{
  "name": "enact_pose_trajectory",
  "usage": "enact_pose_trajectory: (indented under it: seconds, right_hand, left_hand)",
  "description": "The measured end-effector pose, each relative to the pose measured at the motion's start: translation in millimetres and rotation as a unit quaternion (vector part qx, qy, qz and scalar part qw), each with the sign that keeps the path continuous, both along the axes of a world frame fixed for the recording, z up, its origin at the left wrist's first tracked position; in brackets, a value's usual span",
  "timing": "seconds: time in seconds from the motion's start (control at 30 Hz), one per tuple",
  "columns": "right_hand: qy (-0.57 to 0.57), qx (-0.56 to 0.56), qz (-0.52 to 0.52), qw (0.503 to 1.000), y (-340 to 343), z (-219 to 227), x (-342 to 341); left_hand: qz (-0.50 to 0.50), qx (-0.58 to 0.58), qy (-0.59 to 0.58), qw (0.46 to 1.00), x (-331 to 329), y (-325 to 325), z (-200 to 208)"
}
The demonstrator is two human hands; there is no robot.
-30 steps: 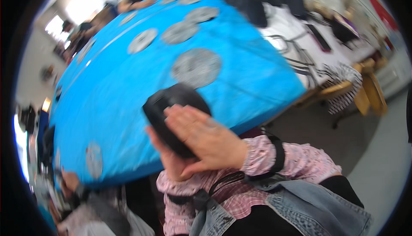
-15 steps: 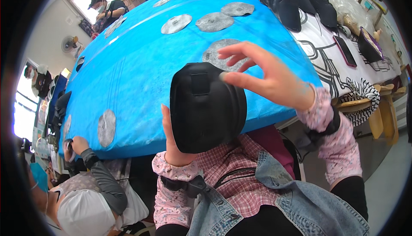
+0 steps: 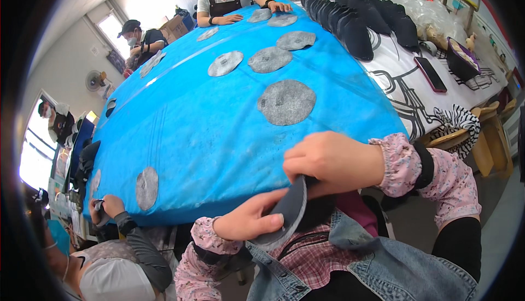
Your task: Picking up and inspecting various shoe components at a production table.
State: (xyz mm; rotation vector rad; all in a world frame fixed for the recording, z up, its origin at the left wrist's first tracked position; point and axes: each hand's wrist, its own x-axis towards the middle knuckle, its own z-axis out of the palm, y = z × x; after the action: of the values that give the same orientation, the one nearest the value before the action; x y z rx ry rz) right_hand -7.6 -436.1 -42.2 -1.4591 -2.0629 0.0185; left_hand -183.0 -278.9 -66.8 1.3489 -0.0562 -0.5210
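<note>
Over the near edge of the blue-covered table (image 3: 208, 153), my two hands hold a black moulded pad (image 3: 290, 208) with a grey edge. It is tilted and bent, so its face is only partly seen. My left hand (image 3: 246, 218) grips the near left side, thumb on top of the dark face. My right hand (image 3: 334, 161) curls over the upper right end, its fingertips mostly hidden by the back of the hand. A round grey felt piece (image 3: 286, 102) with small dark patches lies flat on the table beyond my right hand.
More round grey felt pieces (image 3: 269, 59) are spread over the table. At the far right, black pads (image 3: 353, 33) lie in an overlapping row near a phone (image 3: 430, 75) and a purple basket (image 3: 462, 63). Co-workers sit around; one person's hands (image 3: 112, 207) hold something at the lower left.
The pad has come down towards me and turned from facing up to edge-on. My right hand, open beside it before, has moved down and now grips it.
</note>
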Motion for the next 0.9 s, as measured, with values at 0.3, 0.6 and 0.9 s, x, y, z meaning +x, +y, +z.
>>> enact_pose_trajectory:
  seconds: [0.3, 0.6, 0.9]
  right_hand:
    - [-0.004, 0.023, -0.008, 1.0, -11, 12, 11]
    - [0.432, -0.248, 0.041, 0.866, -17, 8, 5]
    - [-0.239, 0.133, -0.249, 0.929, -9, 18, -9]
  left_hand:
    - [0.003, -0.046, -0.015, 0.999, 3, -3, -1]
    - [0.128, -0.144, -0.074, 0.978, -5, -19, -22]
    - [0.362, -0.513, -0.118, 0.769, 42, -11, -25]
